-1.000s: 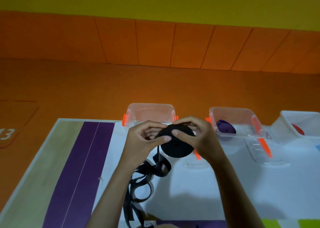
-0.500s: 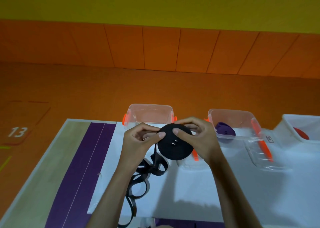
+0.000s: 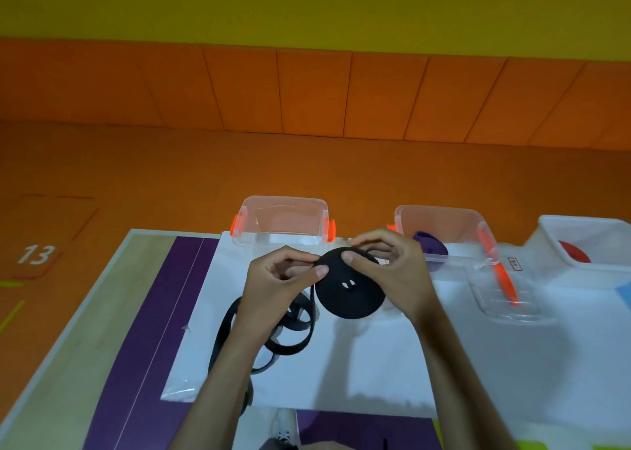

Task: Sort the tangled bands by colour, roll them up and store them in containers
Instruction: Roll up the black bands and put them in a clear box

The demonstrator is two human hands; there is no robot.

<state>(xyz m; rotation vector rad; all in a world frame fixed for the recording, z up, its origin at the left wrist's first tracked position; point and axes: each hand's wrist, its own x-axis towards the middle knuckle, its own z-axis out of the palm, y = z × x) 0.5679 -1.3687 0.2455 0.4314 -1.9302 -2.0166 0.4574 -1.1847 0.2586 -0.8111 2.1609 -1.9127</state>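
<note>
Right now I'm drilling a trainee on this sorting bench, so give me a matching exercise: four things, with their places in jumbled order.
Things:
1. black roll
2. purple roll
3. red roll
4. loose black band

Places:
A. in the white container
B. looped on the white sheet
C. in the middle clear container
D. between the left hand and right hand

Pairs: 1-D, 2-C, 3-A, 4-B.

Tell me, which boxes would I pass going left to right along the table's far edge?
Empty clear container → second clear container with purple band roll → white container with red band roll.
</note>
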